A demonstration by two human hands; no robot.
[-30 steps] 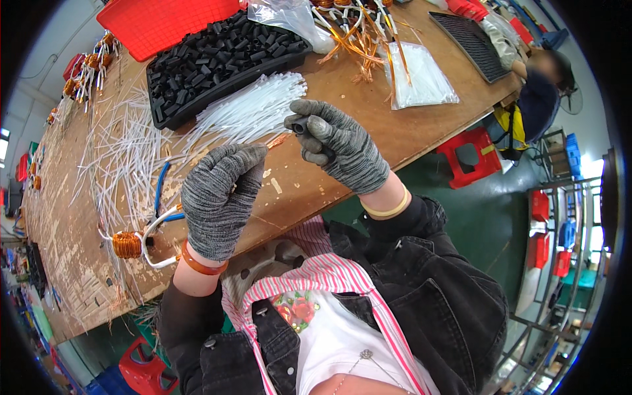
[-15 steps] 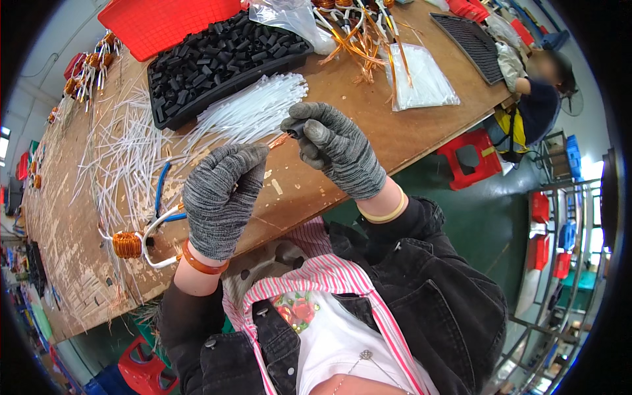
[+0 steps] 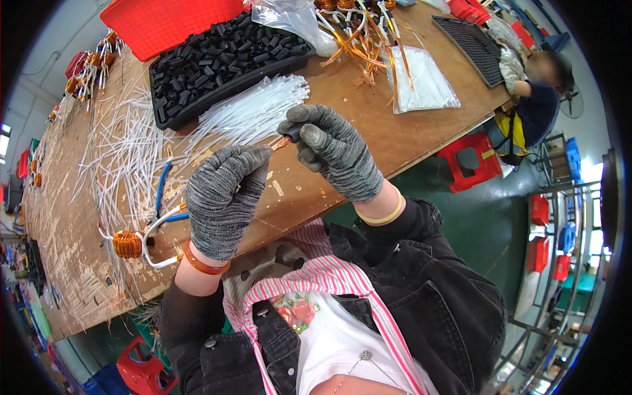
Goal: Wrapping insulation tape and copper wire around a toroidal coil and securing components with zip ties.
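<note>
Copper strands [image 3: 281, 143] jut from my left fingers [image 3: 255, 157], pinched behind the tip so it stands exposed; my right fingers [image 3: 313, 136] grip a black sleeve [image 3: 292, 133] right at that tip.

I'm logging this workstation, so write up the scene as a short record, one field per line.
Left hand: gloved, pinching copper strands
Right hand: gloved, gripping a small black tube
Tube and strands: meeting at the tip; how far inside, cannot tell
Left of left hand: copper-wound coil with white leads
Beyond the hands: white cable ties, black tray of black tubes, red basket
Surface: worn brown table
Upper right: a co-worker
</note>
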